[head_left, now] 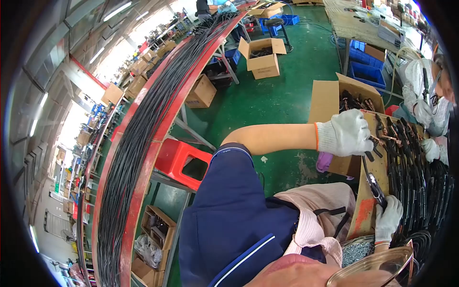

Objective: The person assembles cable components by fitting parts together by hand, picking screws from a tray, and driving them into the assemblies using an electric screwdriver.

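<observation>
My left hand (344, 134), in a white glove with an orange cuff, is closed around the end of a thin black cable (365, 166) over a wooden board (366, 201). Lower down, my right hand (389, 217), also gloved, grips a black part with a shiny metal piece (375, 189). The cable runs between the two hands. Beside them on the board lie rows of black cable assemblies (406, 162), some with copper-coloured ends.
An open cardboard box (325, 98) with dark parts stands beyond my left hand. At the right edge a co-worker's gloved hand (422, 114) is near the cable rows. A red stool (174, 160) and a long red-edged table (153, 148) of black cables are at left.
</observation>
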Available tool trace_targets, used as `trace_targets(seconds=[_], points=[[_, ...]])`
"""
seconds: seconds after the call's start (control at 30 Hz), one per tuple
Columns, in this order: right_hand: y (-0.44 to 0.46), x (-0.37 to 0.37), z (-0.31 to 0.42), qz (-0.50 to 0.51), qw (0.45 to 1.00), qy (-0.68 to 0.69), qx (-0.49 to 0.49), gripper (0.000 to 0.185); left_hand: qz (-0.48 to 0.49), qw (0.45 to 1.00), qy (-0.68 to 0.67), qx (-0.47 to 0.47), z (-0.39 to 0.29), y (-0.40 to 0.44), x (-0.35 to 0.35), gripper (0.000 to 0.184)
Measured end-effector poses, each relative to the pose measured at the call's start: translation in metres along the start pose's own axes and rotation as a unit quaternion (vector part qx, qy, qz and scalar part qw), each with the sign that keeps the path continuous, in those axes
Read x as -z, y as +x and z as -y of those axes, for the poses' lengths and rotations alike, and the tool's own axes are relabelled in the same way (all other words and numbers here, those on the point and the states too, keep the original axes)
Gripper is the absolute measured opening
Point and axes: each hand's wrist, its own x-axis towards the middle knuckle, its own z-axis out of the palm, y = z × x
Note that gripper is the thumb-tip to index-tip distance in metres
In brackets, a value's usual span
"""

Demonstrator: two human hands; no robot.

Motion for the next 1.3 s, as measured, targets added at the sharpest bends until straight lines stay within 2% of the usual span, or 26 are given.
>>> trace_targets(seconds=[0.03,0.2,0.3,0.4,0.5,0.57,0.63,0.67,0.77,0.87,1.0,1.1,1.13,1.17,1.23,1.27,1.3], points=[[-0.005,-0.009,-0.008,-0.008,0.999,0.036,-0.008,0.041,0.013,1.0,0.0,0.003,0.001,0.0,0.006,0.019],[-0.013,-0.007,-0.001,-0.048,0.989,0.124,0.071,0.041,0.061,0.998,0.011,0.012,0.008,0.004,0.024,0.023],[-0.022,-0.013,-0.005,-0.122,0.974,0.149,0.118,0.045,0.069,0.997,-0.01,0.023,0.009,0.0,0.033,0.024],[-0.025,-0.008,-0.003,-0.043,0.984,0.138,0.106,0.049,0.088,0.995,-0.03,0.019,0.005,-0.011,0.038,0.024],[-0.02,-0.005,-0.002,-0.03,0.991,0.092,0.095,0.049,0.101,0.994,-0.039,0.01,0.0,-0.024,0.044,0.025],[-0.005,-0.001,0.006,-0.067,0.987,0.092,0.115,0.046,0.102,0.993,-0.056,0.019,-0.003,-0.03,0.044,0.025],[0.019,0.013,0.031,-0.077,0.986,0.07,0.129,0.045,0.104,0.991,-0.073,0.04,-0.005,-0.033,0.04,0.026],[0.04,0.034,0.055,-0.02,0.99,0.052,0.128,0.048,0.101,0.99,-0.084,0.05,-0.007,-0.035,0.038,0.027],[0.081,0.052,0.106,-0.014,0.995,0.016,0.1,0.049,0.101,0.988,-0.093,0.072,-0.003,-0.033,0.041,0.028],[0.079,0.046,0.102,-0.029,0.99,0.077,0.113,0.05,0.098,0.985,-0.114,0.087,0.003,-0.034,0.042,0.032],[0.076,0.066,0.088,-0.03,0.99,0.062,0.119,0.048,0.131,0.972,-0.175,0.091,0.0,-0.027,0.036,0.03],[0.077,0.082,0.109,-0.023,0.99,0.034,0.132,0.049,0.053,0.957,-0.268,0.094,-0.01,-0.014,0.025,0.029],[0.076,0.082,0.115,-0.024,0.99,0.026,0.138,0.05,0.027,0.967,-0.243,0.074,-0.017,-0.01,0.033,0.03],[0.076,0.084,0.115,-0.033,0.988,0.021,0.151,0.051,-0.064,0.967,-0.234,0.072,-0.025,-0.01,0.031,0.031],[0.077,0.094,0.109,-0.049,0.982,0.011,0.183,0.052,-0.131,0.962,-0.235,0.038,-0.029,-0.004,0.034,0.037],[0.076,0.104,0.108,-0.074,0.981,-0.01,0.178,0.048,0.038,0.923,-0.35,0.156,-0.032,-0.003,0.038,0.039],[0.076,0.115,0.108,-0.065,0.981,-0.05,0.174,0.049,0.202,0.828,-0.45,0.267,-0.036,-0.002,0.042,0.041]])
